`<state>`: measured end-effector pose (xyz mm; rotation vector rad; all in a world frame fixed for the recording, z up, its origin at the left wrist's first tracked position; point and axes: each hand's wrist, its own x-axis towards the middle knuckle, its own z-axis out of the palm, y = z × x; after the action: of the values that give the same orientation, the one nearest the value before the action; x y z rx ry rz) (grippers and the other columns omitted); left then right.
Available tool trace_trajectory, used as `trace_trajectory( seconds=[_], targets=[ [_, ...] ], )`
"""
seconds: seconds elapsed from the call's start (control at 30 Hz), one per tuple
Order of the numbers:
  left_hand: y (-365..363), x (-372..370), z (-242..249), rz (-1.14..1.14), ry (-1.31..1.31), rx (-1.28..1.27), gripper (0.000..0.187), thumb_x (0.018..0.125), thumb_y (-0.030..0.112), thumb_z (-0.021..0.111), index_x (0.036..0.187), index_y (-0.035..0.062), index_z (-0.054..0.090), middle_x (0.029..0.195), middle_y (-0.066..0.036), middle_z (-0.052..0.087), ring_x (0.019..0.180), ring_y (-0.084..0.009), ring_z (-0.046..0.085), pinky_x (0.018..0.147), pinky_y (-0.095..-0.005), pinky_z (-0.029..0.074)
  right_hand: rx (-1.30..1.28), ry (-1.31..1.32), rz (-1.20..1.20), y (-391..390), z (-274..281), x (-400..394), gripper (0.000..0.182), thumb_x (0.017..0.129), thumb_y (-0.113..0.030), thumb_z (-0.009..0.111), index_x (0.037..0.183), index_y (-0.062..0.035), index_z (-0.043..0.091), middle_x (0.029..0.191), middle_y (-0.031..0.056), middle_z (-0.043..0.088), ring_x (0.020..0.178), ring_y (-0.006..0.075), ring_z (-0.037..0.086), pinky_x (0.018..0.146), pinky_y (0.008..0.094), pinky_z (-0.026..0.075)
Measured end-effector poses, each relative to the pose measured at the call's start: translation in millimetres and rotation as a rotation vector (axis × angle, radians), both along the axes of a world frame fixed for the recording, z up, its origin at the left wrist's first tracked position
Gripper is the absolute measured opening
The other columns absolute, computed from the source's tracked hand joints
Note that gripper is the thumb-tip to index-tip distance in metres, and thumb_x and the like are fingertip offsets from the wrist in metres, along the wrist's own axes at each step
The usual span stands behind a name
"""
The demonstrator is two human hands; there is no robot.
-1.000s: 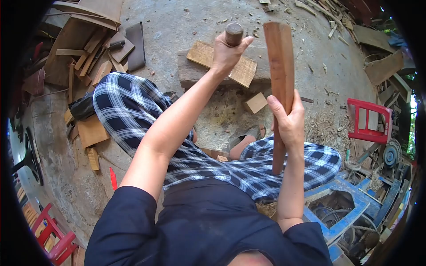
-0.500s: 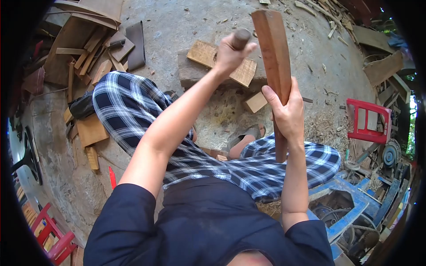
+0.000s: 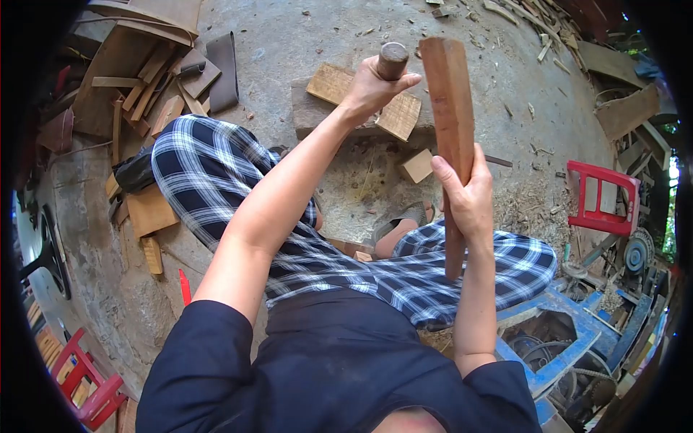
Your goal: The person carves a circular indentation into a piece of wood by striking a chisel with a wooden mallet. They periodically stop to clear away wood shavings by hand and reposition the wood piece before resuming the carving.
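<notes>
My left hand [image 3: 367, 94] is closed around a round wooden tool handle [image 3: 393, 60], its flat end facing up. The lower part of this tool is hidden beneath the hand. Under it lies a light wooden block [image 3: 399, 117] on a thicker, greyer timber [image 3: 307, 108]. In my right hand [image 3: 469, 200] is a long reddish-brown wooden club [image 3: 449, 101], broad at the far end and narrower toward my body. The club's broad end is to the right of the handle, apart from it.
A small wood block [image 3: 417, 166] rests on the floor near my foot. Scrap boards [image 3: 148, 79] are piled at the left. On the right are a red plastic stool [image 3: 603, 196] and a blue metal frame [image 3: 577, 328]. Wood shavings [image 3: 538, 191] litter the floor.
The club has come down toward my body and slightly right, its broad end now lower in view. My left hand has stayed nearly in place on the handle.
</notes>
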<state>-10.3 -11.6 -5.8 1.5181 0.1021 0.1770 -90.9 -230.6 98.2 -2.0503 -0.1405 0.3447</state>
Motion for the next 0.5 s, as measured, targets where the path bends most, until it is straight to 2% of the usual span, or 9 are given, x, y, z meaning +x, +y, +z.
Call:
trace_trajectory(
  seconds=[0.1, 0.2, 0.23, 0.3, 0.33, 0.37, 0.4, 0.43, 0.5],
  targets=[
    [-3.0, -3.6, 9.0, -0.005, 0.004, 0.000, 0.027, 0.086, 0.027, 0.084, 0.085, 0.0087, 0.065, 0.077, 0.006, 0.059, 0.071, -0.0044, 0.053, 0.063, -0.0256, 0.045, 0.102, 0.047, -0.035, 9.2, 32.8, -0.7, 0.045, 0.091, -0.033, 0.077, 0.114, -0.0013, 0.056, 0.079, 0.0058, 0.064, 0.053, 0.0114, 0.058, 0.047, 0.0263, 0.047],
    [-8.4, -1.4, 8.9, -0.027, -0.026, 0.088, 0.026, 0.086, 0.026, 0.085, 0.084, 0.0085, 0.065, 0.074, 0.007, 0.059, 0.068, -0.0033, 0.051, 0.063, -0.0243, 0.046, 0.240, -0.069, -0.061, 17.7, 45.3, -2.7, 0.043, 0.091, -0.033, 0.077, 0.113, -0.0023, 0.056, 0.076, 0.0041, 0.062, 0.054, 0.0098, 0.057, 0.046, 0.0253, 0.046],
    [-10.3, -1.5, 8.3, -0.031, -0.028, 0.087, 0.026, 0.086, 0.026, 0.085, 0.084, 0.0085, 0.065, 0.074, 0.007, 0.059, 0.068, -0.0033, 0.051, 0.063, -0.0243, 0.046, 0.231, -0.141, -0.064, 19.8, 44.6, -1.6, 0.044, 0.091, -0.032, 0.077, 0.114, -0.0022, 0.055, 0.077, 0.0057, 0.064, 0.057, 0.0118, 0.060, 0.049, 0.0273, 0.048],
    [-14.8, -4.9, 10.1, -0.094, 0.024, 0.029, 0.026, 0.084, 0.019, 0.085, 0.096, 0.0047, 0.067, 0.085, 0.004, 0.065, 0.079, -0.0070, 0.056, 0.074, -0.0295, 0.050, 0.219, -0.218, -0.069, 20.2, 37.2, 5.8, 0.044, 0.092, -0.032, 0.076, 0.115, -0.0021, 0.055, 0.078, 0.0074, 0.066, 0.060, 0.0138, 0.063, 0.052, 0.0294, 0.051],
    [-22.3, -4.1, 8.8, -0.086, -0.074, -0.104, 0.027, 0.084, 0.017, 0.085, 0.102, 0.0050, 0.068, 0.088, 0.004, 0.066, 0.081, -0.0055, 0.056, 0.075, -0.0289, 0.051, 0.003, -0.264, 0.036, 18.0, 26.1, 14.2, 0.044, 0.092, -0.032, 0.076, 0.116, -0.0016, 0.055, 0.081, 0.0096, 0.068, 0.065, 0.0163, 0.065, 0.057, 0.0320, 0.053],
    [-24.9, -3.4, 6.9, -0.088, -0.078, -0.104, 0.027, 0.084, 0.017, 0.085, 0.102, 0.0050, 0.068, 0.088, 0.004, 0.066, 0.081, -0.0055, 0.056, 0.075, -0.0289, 0.051, -0.213, -0.307, 0.141, 15.7, 20.4, 19.1, 0.045, 0.092, -0.032, 0.076, 0.117, -0.0012, 0.055, 0.083, 0.0119, 0.070, 0.069, 0.0188, 0.068, 0.062, 0.0347, 0.054],
    [-25.1, -2.9, 4.5, -0.101, -0.099, -0.112, 0.028, 0.084, 0.016, 0.084, 0.104, 0.0050, 0.068, 0.088, 0.004, 0.067, 0.082, -0.0056, 0.057, 0.077, -0.0287, 0.051, -0.205, -0.282, 0.125, 15.6, 23.9, 19.1, 0.047, 0.092, -0.033, 0.076, 0.118, -0.0007, 0.055, 0.089, 0.0165, 0.072, 0.077, 0.0237, 0.072, 0.070, 0.0378, 0.056],
    [-23.6, -2.5, 3.6, -0.100, -0.118, -0.122, 0.028, 0.085, 0.015, 0.084, 0.106, 0.0051, 0.069, 0.089, 0.003, 0.068, 0.083, -0.0057, 0.057, 0.078, -0.0285, 0.051, -0.203, -0.285, 0.140, 17.4, 28.9, 20.8, 0.047, 0.092, -0.033, 0.076, 0.118, -0.0007, 0.055, 0.089, 0.0165, 0.072, 0.077, 0.0237, 0.072, 0.070, 0.0378, 0.056],
    [-23.7, -9.3, -3.6, -0.082, -0.090, -0.085, 0.028, 0.085, 0.014, 0.083, 0.107, 0.0046, 0.069, 0.090, 0.003, 0.069, 0.083, -0.0057, 0.057, 0.079, -0.0287, 0.052, -0.051, -0.175, 0.005, 18.0, 39.5, 9.8, 0.048, 0.091, -0.035, 0.077, 0.118, -0.0014, 0.055, 0.088, 0.0170, 0.073, 0.078, 0.0246, 0.073, 0.069, 0.0365, 0.056]
  ],
)
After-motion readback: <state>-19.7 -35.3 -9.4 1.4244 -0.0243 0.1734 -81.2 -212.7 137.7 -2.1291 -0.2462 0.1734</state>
